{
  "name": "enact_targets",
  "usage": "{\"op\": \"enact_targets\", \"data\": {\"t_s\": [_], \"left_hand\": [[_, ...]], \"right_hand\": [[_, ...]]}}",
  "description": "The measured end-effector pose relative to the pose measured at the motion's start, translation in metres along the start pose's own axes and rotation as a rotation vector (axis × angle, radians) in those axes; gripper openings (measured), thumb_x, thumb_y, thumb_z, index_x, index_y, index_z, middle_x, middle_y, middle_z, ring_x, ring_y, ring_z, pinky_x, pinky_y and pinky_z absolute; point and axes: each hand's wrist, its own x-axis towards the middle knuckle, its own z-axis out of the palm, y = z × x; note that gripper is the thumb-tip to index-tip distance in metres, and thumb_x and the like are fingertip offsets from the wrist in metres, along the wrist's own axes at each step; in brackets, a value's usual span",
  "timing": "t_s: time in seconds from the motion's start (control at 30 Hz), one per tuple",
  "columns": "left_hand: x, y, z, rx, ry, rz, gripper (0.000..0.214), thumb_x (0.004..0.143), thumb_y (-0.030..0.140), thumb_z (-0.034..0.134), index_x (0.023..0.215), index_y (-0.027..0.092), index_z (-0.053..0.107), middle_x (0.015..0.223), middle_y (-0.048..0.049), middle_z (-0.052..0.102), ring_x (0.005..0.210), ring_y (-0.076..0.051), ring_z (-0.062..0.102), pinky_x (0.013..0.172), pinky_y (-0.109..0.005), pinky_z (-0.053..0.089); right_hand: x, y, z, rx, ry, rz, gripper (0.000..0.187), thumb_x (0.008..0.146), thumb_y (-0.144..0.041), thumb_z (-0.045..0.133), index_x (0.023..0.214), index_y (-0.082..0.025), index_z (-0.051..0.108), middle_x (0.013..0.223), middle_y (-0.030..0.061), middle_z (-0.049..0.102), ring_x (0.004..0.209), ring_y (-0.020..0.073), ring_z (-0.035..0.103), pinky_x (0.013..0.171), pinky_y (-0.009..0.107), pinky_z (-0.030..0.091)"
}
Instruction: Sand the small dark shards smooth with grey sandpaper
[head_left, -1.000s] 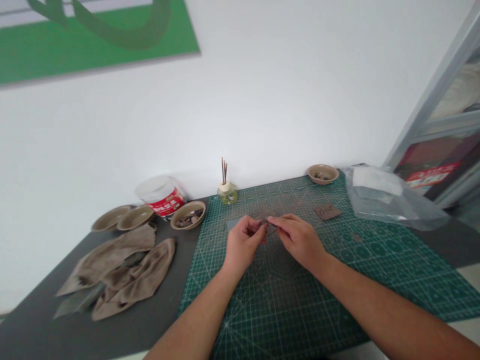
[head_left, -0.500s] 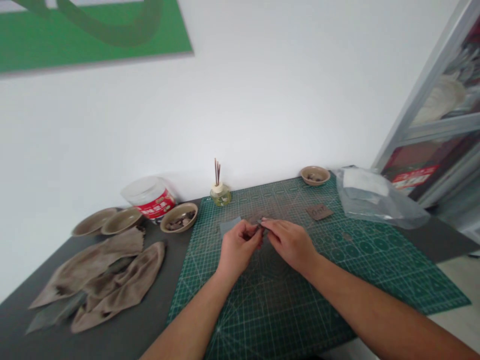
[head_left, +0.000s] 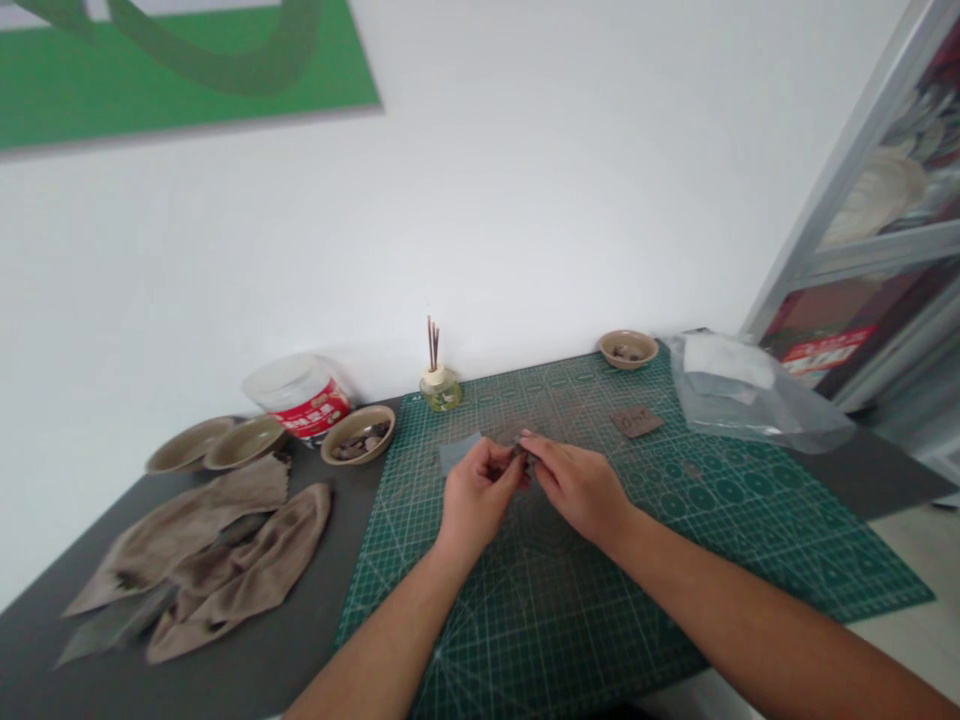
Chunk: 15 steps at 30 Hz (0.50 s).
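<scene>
Above the green cutting mat (head_left: 540,620), my left hand (head_left: 480,490) is closed, its thumb and fingers pinching a small dark grey piece (head_left: 517,449). My right hand (head_left: 574,487) meets it from the right, its fingers bent over the same piece and touching it. Fingers cover most of this piece, so its kind cannot be made out. Just behind my left hand lies a flat grey-blue sheet (head_left: 457,453). A brown square of paper with handwritten marks (head_left: 636,420) rests on the mat beyond my right hand.
At the left are crumpled brown cloths (head_left: 247,570), two bowls (head_left: 244,443), a red-labelled plastic jar (head_left: 307,400) and a bowl of stones (head_left: 358,436). A reed diffuser (head_left: 440,386) stands by the wall. Back right are another bowl (head_left: 628,350) and a clear plastic bag (head_left: 750,390).
My right fingers have shifted very slightly on the small dark grey piece. Both hands stay in nearly the same place, and the view has moved a little.
</scene>
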Motion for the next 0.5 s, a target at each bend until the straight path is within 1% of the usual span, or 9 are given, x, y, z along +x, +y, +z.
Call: {"op": "enact_targets", "data": {"t_s": [0.1,0.27,0.4,0.5], "left_hand": [[0.0001,0.0000,0.0004,0.030,0.021,0.022,0.018,0.079,0.027,0.066,0.072,0.019,0.053,0.062,0.0038,0.060,0.057,-0.012,0.057,0.055,-0.022,0.042],[0.0035,-0.0019,-0.0018,-0.024,-0.009,0.035,0.018,0.079,0.025,0.065,0.075,0.020,0.049,0.063,0.0045,0.057,0.058,-0.011,0.054,0.055,-0.022,0.042],[0.0036,-0.0028,-0.0039,0.080,-0.021,0.085,0.016,0.081,0.025,0.064,0.074,0.019,0.050,0.065,0.0051,0.051,0.059,-0.010,0.048,0.056,-0.021,0.039],[0.0030,-0.0025,-0.0049,0.071,-0.010,0.112,0.016,0.084,0.028,0.062,0.076,0.019,0.051,0.067,0.0044,0.051,0.061,-0.010,0.049,0.057,-0.022,0.039]], "right_hand": [[-0.0005,-0.0013,0.0002,0.011,0.002,-0.017,0.033,0.095,-0.012,0.044,0.126,-0.018,0.054,0.130,0.0097,0.062,0.112,0.0184,0.064,0.096,0.031,0.052],[-0.0023,-0.0031,0.0026,0.009,0.009,0.053,0.032,0.094,-0.013,0.046,0.124,-0.017,0.054,0.117,0.0095,0.069,0.101,0.0197,0.069,0.090,0.031,0.055],[-0.0046,-0.0050,0.0041,0.030,0.016,0.035,0.033,0.093,-0.013,0.046,0.125,-0.016,0.053,0.120,0.0110,0.068,0.101,0.0205,0.068,0.090,0.032,0.053],[-0.0041,-0.0054,0.0032,0.064,-0.033,0.108,0.031,0.092,-0.014,0.048,0.122,-0.017,0.055,0.110,0.0099,0.071,0.094,0.0217,0.070,0.083,0.032,0.054]]}}
